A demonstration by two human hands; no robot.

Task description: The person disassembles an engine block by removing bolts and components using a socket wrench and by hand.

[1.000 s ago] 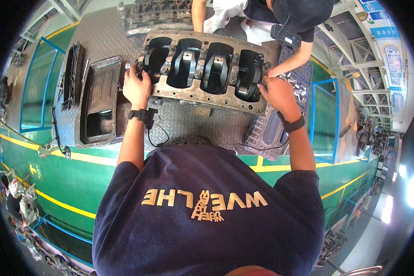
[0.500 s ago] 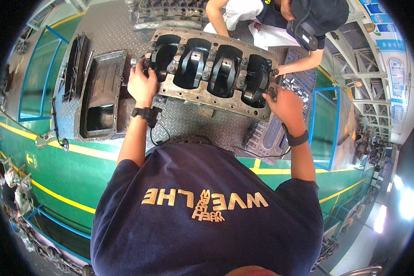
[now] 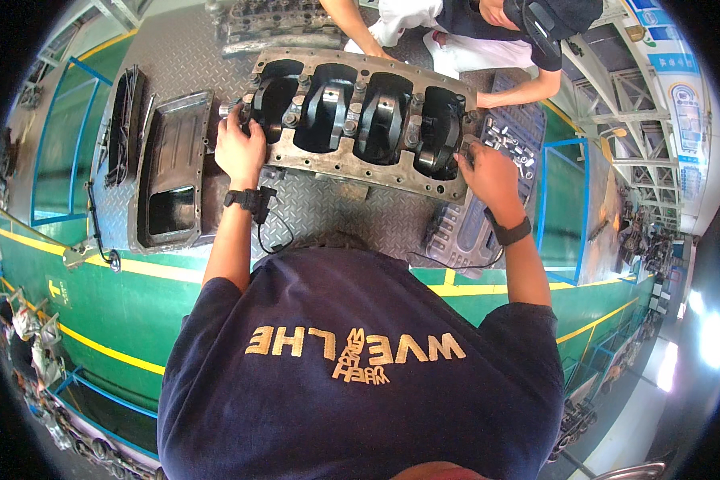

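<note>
A grey metal engine block [image 3: 352, 164] lies upside down on the diamond-plate bench [image 3: 328, 216], its dark crankshaft bays facing up. My left hand [image 3: 238, 150] grips the block's left end. My right hand [image 3: 488, 174] holds its right end near the last bay. Both wrists wear black bands. A second person's hand [image 3: 374, 50] rests on the block's far edge.
A dark oil pan [image 3: 168, 180] sits left of the block, a black cover [image 3: 118, 128] beyond it. A grey tray of sockets and small parts [image 3: 488, 224] lies at the right. Another engine part [image 3: 272, 20] lies at the back. The bench has a green front with yellow stripes.
The view has shifted, so the block sits slightly higher and further right in frame. Both my hands keep the same grip on its ends. The other person has leaned further right.
</note>
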